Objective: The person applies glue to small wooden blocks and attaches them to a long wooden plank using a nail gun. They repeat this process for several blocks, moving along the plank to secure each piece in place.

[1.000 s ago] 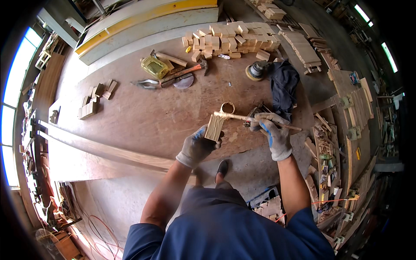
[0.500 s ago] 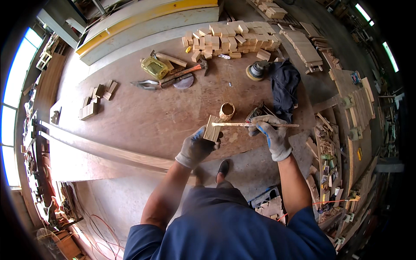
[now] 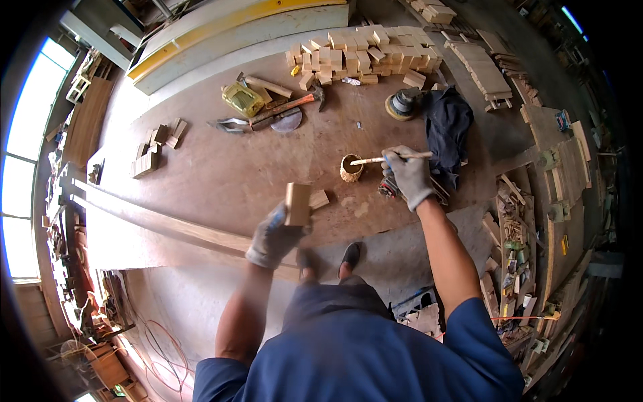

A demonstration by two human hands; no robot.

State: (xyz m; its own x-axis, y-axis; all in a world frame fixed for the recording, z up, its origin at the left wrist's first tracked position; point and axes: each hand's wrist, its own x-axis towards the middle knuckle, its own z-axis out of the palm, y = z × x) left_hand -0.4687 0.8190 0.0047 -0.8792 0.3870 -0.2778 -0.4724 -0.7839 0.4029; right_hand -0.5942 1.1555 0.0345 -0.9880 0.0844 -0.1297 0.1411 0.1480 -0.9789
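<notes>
My left hand (image 3: 273, 240), in a grey work glove with blue patches, grips a rectangular wooden block (image 3: 297, 204) above the table's near edge. A second, smaller-looking wood piece (image 3: 320, 199) lies just behind it, partly hidden. In my gloved right hand (image 3: 410, 177) is a thin, pale wooden stick (image 3: 370, 161), held nearly level. Its left tip is at the mouth of a small round pot (image 3: 350, 175) with a crusted, tan rim; whether it touches the contents I cannot tell. A dark red-and-black tool (image 3: 388, 187) sits partly hidden beside my right hand.
Many stacked wooden blocks (image 3: 365, 57) line the table's far side. A hammer (image 3: 288, 110) and a yellowish plastic bottle (image 3: 242, 99) lie at far left, a sander (image 3: 404, 104) and dark cloth (image 3: 447, 130) at right. Smaller blocks (image 3: 146, 163) stand left; a long board (image 3: 167, 221) runs along the near left.
My right hand has drawn the stick off the block and up to the pot. My left hand has moved left and nearer with the block, now turned differently; the second wood piece shows.
</notes>
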